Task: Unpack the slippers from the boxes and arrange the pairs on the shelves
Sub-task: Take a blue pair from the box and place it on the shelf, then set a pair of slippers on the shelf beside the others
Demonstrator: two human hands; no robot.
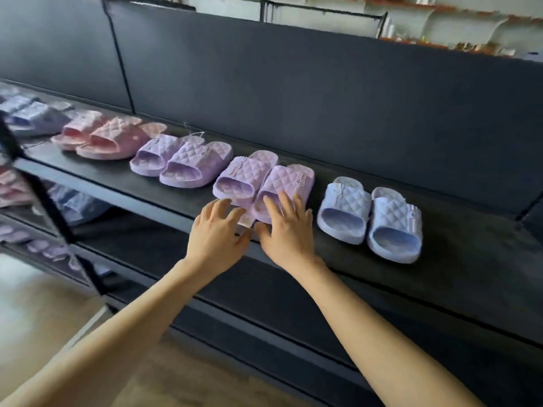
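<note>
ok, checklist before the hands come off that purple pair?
1. The purple pair sits on the shelf: ok.
2. Its two slippers side by side, touching: ok.
3. Apart from the blue pair and the other purple pair: ok.
4. Toe ends in line with the row: cannot tell, the hands cover them.
5. The left hand and right hand rest open on the toes, gripping nothing: ok.
6. The tag tucked away: not ok, it pokes out between the hands.
</note>
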